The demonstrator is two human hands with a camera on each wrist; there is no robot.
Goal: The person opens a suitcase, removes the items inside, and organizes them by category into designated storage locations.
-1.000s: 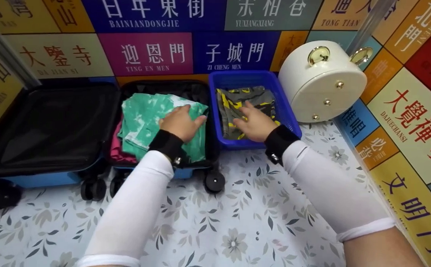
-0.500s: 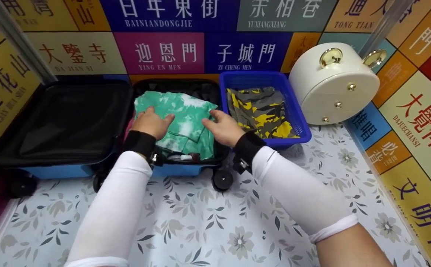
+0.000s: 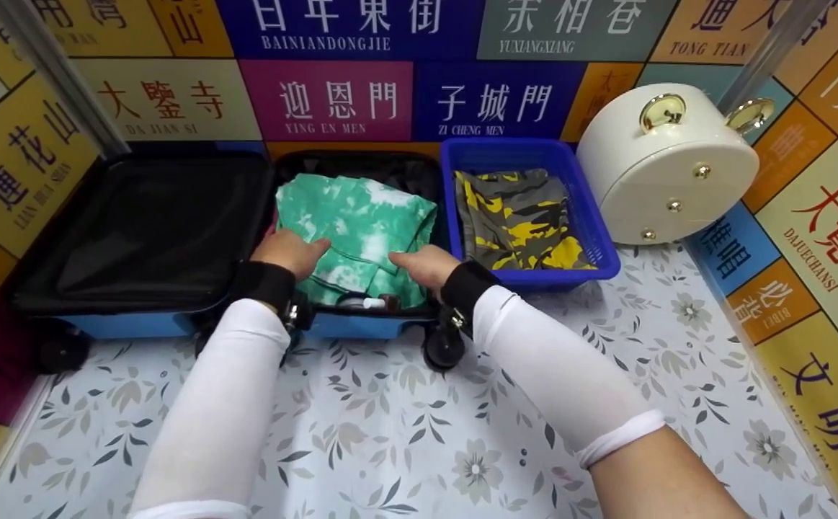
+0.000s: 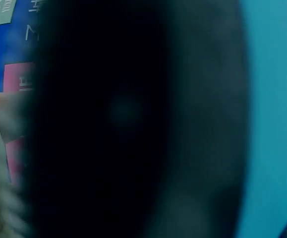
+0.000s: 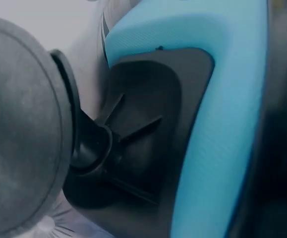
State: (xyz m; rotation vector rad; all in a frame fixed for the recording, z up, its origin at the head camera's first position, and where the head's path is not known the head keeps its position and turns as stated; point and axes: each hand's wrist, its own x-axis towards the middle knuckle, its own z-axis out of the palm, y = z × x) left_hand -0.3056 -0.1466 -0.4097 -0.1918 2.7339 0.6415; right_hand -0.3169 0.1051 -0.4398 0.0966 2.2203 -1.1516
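A folded green-and-white tie-dye garment (image 3: 361, 216) lies in the right half of an open blue suitcase (image 3: 361, 329) with a black lining. My left hand (image 3: 282, 252) is at the garment's left edge, thumb pointing inward over the cloth. Opposite it, my right hand (image 3: 424, 265) has its thumb over the garment's right edge. The other fingers of both hands are hidden down along the sides, so I cannot tell whether they grip the cloth. Small items, one with a white cap (image 3: 374, 303), show at the garment's front edge.
The suitcase's black-covered half (image 3: 166, 223) lies to the left. On the right stand a blue plastic basket (image 3: 534, 276) with folded yellow-and-grey camouflage cloth (image 3: 512, 216) and a white round-topped case (image 3: 660, 162). A suitcase wheel (image 5: 24, 129) fills the right wrist view's left side.
My right hand has left the camouflage cloth for the garment's right edge. My left hand has shifted from atop the garment to its left edge. Both have come down, their fingers now out of sight.
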